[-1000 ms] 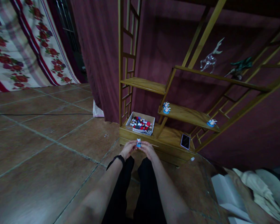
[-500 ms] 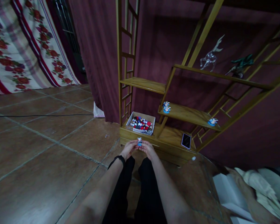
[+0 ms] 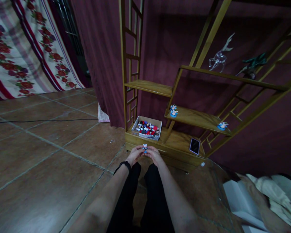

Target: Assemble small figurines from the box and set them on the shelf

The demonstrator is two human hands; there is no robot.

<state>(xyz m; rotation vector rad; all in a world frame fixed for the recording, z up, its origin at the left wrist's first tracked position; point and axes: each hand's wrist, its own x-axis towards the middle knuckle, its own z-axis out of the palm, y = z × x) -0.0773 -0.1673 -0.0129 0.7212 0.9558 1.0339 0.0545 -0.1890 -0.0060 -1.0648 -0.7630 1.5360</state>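
Note:
Between my two hands, in front of the low wooden cabinet, is a small figurine (image 3: 145,147) with a white head, dark middle and blue base. My left hand (image 3: 135,154), below a dark wristband, pinches it from the left. My right hand (image 3: 154,154) grips it from the other side. Just beyond my hands an open cardboard box (image 3: 138,131) full of small red, white and black figurines stands on the cabinet. Similar blue-based figurines (image 3: 174,113) sit at the left end of the middle shelf (image 3: 196,117), and another figurine (image 3: 222,126) is at its right end.
A dark-screened tablet or phone (image 3: 194,146) lies on the cabinet top (image 3: 177,142). Higher up stand a clear deer ornament (image 3: 218,61) and a green ornament (image 3: 254,65). White boxes (image 3: 241,197) lie on the floor at right. A black cable (image 3: 43,121) crosses the tiles at left.
Both hands keep hold of the figurine, which appears slightly turned or tilted. The view has shifted very slightly; the shelf things stay in place.

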